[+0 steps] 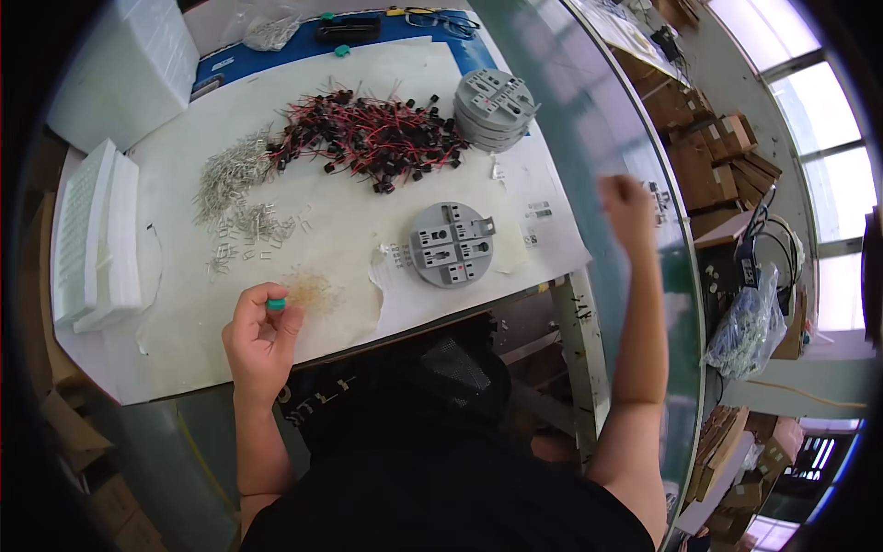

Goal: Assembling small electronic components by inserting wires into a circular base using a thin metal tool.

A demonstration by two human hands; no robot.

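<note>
Between thumb and fingers, my left hand (260, 345) pinches a small green piece (275, 304) above the table's near edge. Just beside it lies a scatter of fine, gold-coloured bits (315, 291). Out to the right, my right hand (627, 207) is curled closed over the long green belt-like surface (602, 120), slightly blurred; whatever it may hold is hidden. A small dark and grey part (659, 202) sits right by that hand. On the table between my hands rests a round grey fixture (451, 245) with raised slotted blocks.
A stack of similar round fixtures (495, 110) stands at the far right corner. Black parts with red wires (372, 138) are heaped mid-table, beside a pile of U-shaped metal pins (235, 179). White foam trays (101, 239) stand at left. A black case (348, 30) lies behind.
</note>
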